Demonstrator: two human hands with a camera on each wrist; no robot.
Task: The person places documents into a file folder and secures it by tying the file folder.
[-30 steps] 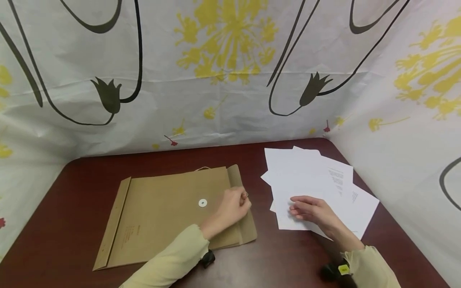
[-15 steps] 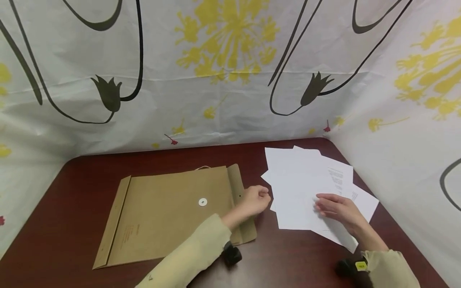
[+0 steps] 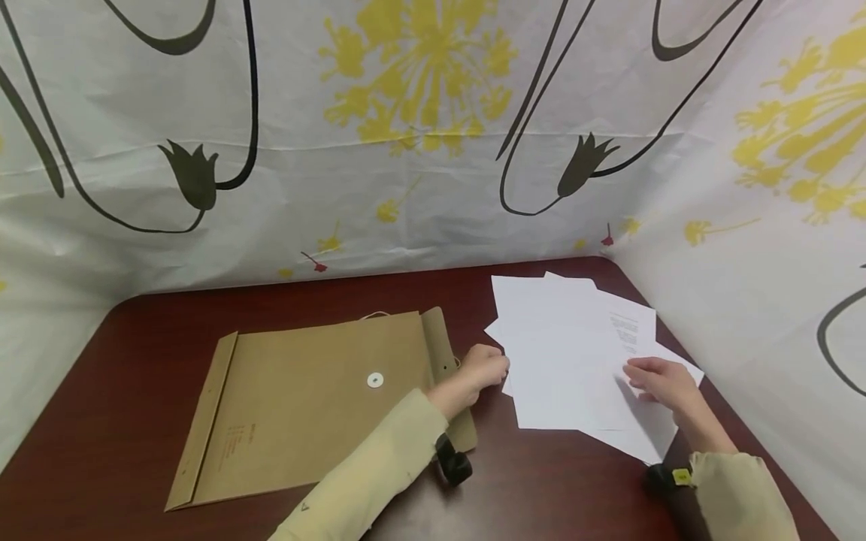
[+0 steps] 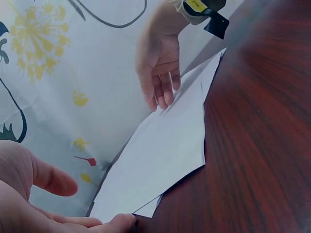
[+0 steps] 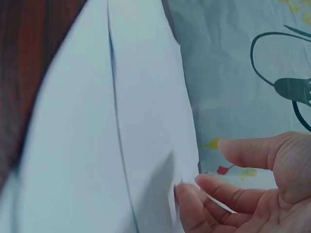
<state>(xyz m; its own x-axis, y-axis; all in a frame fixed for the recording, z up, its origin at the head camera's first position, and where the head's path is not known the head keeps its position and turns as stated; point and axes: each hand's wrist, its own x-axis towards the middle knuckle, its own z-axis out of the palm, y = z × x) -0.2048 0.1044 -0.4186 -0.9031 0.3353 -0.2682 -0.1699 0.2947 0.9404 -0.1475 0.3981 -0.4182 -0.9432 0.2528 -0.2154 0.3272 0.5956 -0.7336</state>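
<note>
Several loose sheets of white paper (image 3: pixel 555 353) lie overlapped on the right side of the table, small print showing on one. My left hand (image 3: pixel 484 368) is between the papers and a brown kraft envelope (image 3: pixel 304 398), fingertips right at the stack's left edge. In the left wrist view, that hand's thumb (image 4: pixel 56 182) stands apart from the fingers. My right hand (image 3: pixel 666 382) is over the right part of the papers, fingers loosely bent and close to the sheets. The right wrist view shows its thumb (image 5: pixel 248 153) well apart from the fingertips, with nothing gripped between them.
The envelope has a white button (image 3: pixel 375 380), a string (image 3: pixel 375 314) at its far edge, and an unfolded flap (image 3: pixel 440 349) on its right. A patterned white cloth (image 3: pixel 379 150) stands around the back and sides of the dark red table (image 3: pixel 541 481).
My left hand has moved right, off the envelope's flap to the papers' left edge. My right hand has shifted right across the sheets, and the lower sheet's near corner has moved slightly.
</note>
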